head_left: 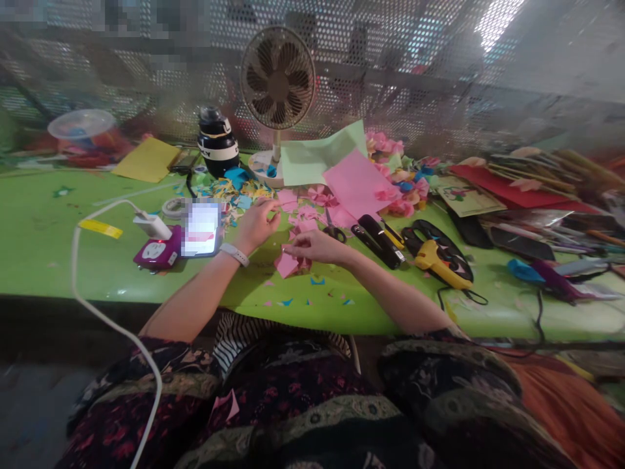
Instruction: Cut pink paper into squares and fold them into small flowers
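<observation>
My right hand is closed in a pinch on a small pink paper piece low over the green table. My left hand, with a pale band at its wrist, reaches to a pink paper scrap; its fingertips are at the scrap's left edge, and whether they grip it cannot be made out. Pink cuttings lie between and beyond the hands. Dark scissors rest just right of them. A large pink sheet overlaps a pale green sheet behind.
At the left are a lit phone, a purple power adapter and a white cable. A bottle and a fan stand behind. A black stapler and a yellow glue gun lie at the right.
</observation>
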Tool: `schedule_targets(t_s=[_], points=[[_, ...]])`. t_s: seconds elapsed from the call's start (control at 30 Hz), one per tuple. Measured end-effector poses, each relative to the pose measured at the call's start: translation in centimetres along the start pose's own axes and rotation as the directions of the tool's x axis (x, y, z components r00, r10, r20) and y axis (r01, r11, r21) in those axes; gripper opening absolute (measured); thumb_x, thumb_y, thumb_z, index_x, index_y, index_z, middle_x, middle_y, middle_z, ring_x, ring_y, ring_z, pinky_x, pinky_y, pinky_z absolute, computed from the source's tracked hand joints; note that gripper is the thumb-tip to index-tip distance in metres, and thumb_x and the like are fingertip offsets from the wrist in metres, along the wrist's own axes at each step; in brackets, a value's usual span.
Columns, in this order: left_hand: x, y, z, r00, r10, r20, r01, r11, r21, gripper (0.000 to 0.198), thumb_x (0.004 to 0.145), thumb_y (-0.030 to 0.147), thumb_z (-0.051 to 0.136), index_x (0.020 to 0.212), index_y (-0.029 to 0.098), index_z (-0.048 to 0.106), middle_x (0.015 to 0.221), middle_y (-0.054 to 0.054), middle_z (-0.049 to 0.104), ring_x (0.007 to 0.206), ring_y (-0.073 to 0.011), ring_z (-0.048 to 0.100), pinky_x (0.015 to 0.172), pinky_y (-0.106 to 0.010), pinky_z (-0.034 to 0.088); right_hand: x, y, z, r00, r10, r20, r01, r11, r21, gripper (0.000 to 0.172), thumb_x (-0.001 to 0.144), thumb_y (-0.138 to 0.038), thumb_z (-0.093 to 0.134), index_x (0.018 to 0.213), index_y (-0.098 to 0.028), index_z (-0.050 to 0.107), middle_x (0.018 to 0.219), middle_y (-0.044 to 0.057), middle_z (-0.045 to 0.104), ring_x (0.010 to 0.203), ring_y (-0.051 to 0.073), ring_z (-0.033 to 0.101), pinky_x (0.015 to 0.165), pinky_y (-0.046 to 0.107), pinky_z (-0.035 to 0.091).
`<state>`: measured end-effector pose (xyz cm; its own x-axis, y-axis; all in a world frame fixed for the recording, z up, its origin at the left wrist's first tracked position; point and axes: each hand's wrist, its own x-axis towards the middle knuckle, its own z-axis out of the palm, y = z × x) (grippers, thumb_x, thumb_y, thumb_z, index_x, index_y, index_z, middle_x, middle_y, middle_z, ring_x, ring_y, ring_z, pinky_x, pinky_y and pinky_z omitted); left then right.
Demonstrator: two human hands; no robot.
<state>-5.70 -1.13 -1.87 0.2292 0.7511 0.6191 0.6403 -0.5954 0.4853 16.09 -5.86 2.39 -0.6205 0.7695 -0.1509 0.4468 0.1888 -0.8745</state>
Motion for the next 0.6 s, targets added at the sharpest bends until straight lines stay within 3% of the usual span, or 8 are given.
schedule_targets(t_s=[0.07,0.13,0.17,0.23,0.3,0.4,0.47,0.6], points=[[0.0,-0.1,0.0,1.000,-0.003,0.008,0.003,1.000,0.007,0.029,0.092,0.022,0.058,0.115,0.015,0.073,0.116,-0.013,0.074,0.103,-0.0254,0.073,0.089,-0.041,0.063,0.3,0.5,-1.2,0.977,-0.063,-0.202,0.028,0.985,-0.170,0.024,0.094,-0.039,0.068,0.082,-0.019,0.072,0.079,0.006,0.075,0.068,0.018,0.070,0.068,0.036,0.059],[-0.1,-0.2,0.1,1.000,0.006,0.013,-0.006,1.000,0.016,0.030,0.092,0.023,0.058,0.116,0.015,0.073,0.116,-0.013,0.075,0.099,-0.0247,0.074,0.089,-0.042,0.063,0.7,1.3,-2.7,0.894,-0.138,-0.427,-0.025,0.935,-0.354,0.018,0.093,-0.032,0.069,0.103,-0.019,0.075,0.106,0.012,0.077,0.094,0.026,0.073,0.088,0.047,0.059],[-0.1,-0.2,0.1,1.000,0.013,0.012,-0.013,1.000,0.021,0.030,0.091,0.022,0.058,0.116,0.015,0.073,0.115,-0.013,0.075,0.097,-0.0242,0.074,0.090,-0.043,0.063,1.0,1.9,-3.3,0.862,-0.159,-0.481,-0.062,0.909,-0.411,0.027,0.090,-0.029,0.073,0.115,-0.020,0.074,0.120,0.014,0.075,0.109,0.031,0.070,0.098,0.054,0.054],[-0.1,-0.2,0.3,1.000,0.023,0.002,-0.023,0.999,0.032,0.028,0.091,0.022,0.059,0.115,0.017,0.073,0.110,-0.011,0.076,0.095,-0.0239,0.074,0.097,-0.046,0.061,1.5,3.1,-4.4,0.861,-0.170,-0.480,-0.088,0.879,-0.468,0.049,0.082,-0.025,0.079,0.130,-0.021,0.070,0.131,0.015,0.071,0.127,0.037,0.062,0.111,0.061,0.044],[-0.2,-0.2,0.3,1.000,0.029,-0.006,-0.028,0.999,0.034,0.026,0.091,0.021,0.060,0.113,0.018,0.074,0.106,-0.010,0.077,0.095,-0.0243,0.074,0.102,-0.048,0.058,1.9,4.1,-5.1,0.891,-0.169,-0.421,-0.063,0.873,-0.484,0.053,0.079,-0.020,0.082,0.130,-0.022,0.070,0.120,0.014,0.075,0.123,0.038,0.063,0.112,0.063,0.042],[-0.2,-0.2,0.3,1.000,0.016,0.007,-0.017,1.000,0.022,0.027,0.091,0.020,0.060,0.114,0.018,0.074,0.107,-0.010,0.077,0.092,-0.0240,0.073,0.098,-0.047,0.060,2.4,4.9,-5.3,0.904,-0.199,-0.378,0.015,0.900,-0.437,0.037,0.081,-0.016,0.079,0.117,-0.022,0.075,0.097,0.008,0.077,0.103,0.031,0.069,0.106,0.060,0.047],[-0.1,-0.2,0.2,1.000,-0.002,0.027,0.002,1.000,0.011,0.028,0.091,0.019,0.061,0.116,0.017,0.073,0.111,-0.011,0.076,0.092,-0.0241,0.073,0.091,-0.046,0.062,2.5,5.0,-5.2,0.883,-0.228,-0.410,0.068,0.927,-0.370,0.023,0.085,-0.016,0.075,0.107,-0.021,0.077,0.098,0.007,0.076,0.097,0.026,0.069,0.103,0.055,0.050],[-0.1,0.4,0.1,0.998,-0.033,0.053,0.035,0.998,-0.049,0.027,0.094,0.024,0.061,0.116,0.015,0.073,0.112,-0.013,0.075,0.090,-0.0232,0.074,0.086,-0.043,0.063,2.4,4.6,-5.1,0.791,-0.266,-0.551,0.147,0.957,-0.250,0.009,0.091,-0.019,0.070,0.098,-0.020,0.075,0.107,0.008,0.075,0.099,0.023,0.068,0.100,0.049,0.053]])
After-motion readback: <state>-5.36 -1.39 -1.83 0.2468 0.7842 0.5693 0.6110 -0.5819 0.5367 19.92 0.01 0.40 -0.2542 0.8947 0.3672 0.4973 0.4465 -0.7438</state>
